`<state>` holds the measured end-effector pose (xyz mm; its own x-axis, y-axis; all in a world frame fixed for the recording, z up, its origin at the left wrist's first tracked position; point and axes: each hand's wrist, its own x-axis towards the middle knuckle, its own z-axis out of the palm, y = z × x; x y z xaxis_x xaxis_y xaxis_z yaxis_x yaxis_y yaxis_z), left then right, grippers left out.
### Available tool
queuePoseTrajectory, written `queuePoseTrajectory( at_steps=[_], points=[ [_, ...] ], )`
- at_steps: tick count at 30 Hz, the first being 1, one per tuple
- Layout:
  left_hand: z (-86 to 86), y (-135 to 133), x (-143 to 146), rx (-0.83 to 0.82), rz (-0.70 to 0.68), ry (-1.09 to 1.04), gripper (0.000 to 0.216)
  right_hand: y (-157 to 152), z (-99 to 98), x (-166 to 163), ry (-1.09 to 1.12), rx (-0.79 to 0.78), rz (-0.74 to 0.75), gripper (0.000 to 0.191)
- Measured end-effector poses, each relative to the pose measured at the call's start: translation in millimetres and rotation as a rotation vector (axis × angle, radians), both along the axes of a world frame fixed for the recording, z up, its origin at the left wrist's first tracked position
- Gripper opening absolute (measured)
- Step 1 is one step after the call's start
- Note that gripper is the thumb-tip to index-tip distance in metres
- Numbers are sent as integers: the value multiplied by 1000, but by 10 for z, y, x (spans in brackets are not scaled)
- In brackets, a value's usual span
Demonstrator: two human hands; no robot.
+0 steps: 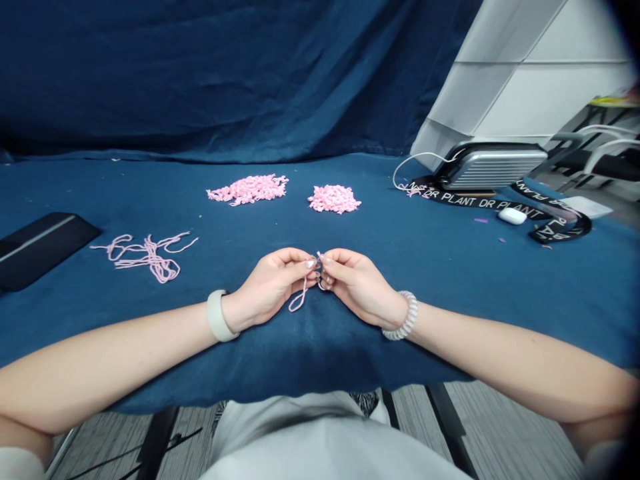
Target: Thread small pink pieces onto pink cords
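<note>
Near the front middle of the table, my left hand (280,283) and my right hand (356,280) meet fingertip to fingertip. Both pinch a thin strand of pink yarn (299,300), whose loop hangs below my left fingers. A short end of it pokes up between the fingertips; the part inside the pinch is hidden. Farther back lie two crocheted-looking pink yarn pieces, a longer one (250,189) and a rounder one (334,199). Loose cut strands of pink yarn (150,257) lie in a tangle to the left of my hands.
A dark flat case (45,250) lies at the left edge. On the right are a ridged silver-and-black device (495,167) with a white cable, a black lettered strap (475,200) and a white earbud case (513,215). A blue cloth (225,73) hangs behind the table.
</note>
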<state>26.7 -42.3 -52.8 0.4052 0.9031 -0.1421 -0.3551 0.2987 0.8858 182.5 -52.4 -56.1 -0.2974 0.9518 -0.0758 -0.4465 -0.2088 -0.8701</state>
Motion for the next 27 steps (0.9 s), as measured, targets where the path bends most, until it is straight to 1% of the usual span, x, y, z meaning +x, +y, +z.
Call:
queuePoseTrajectory(
  at_steps=[7, 11, 14, 16, 20, 27],
  points=[
    [3, -3, 1, 10, -20, -10, 9, 8, -11, 3, 71, -26, 32, 18],
    [-9, 2, 0, 7, -44, -42, 11, 6, -18, 12, 105, -31, 84, 34],
    [-13, 5, -3, -3, -68, -67, 15, 9, -27, 23, 108, -30, 141, 40],
    [-14, 8, -7, 5, -95, -75, 17, 14, -30, 32, 98, -25, 163, 43],
    [-19, 23, -22, 49, -191, -74, 17, 13, -20, 43, 60, -12, 192, 46],
    [-6, 62, -40, 63, -305, -53, 16, -17, 6, 34, 15, -14, 188, 48]
  ],
)
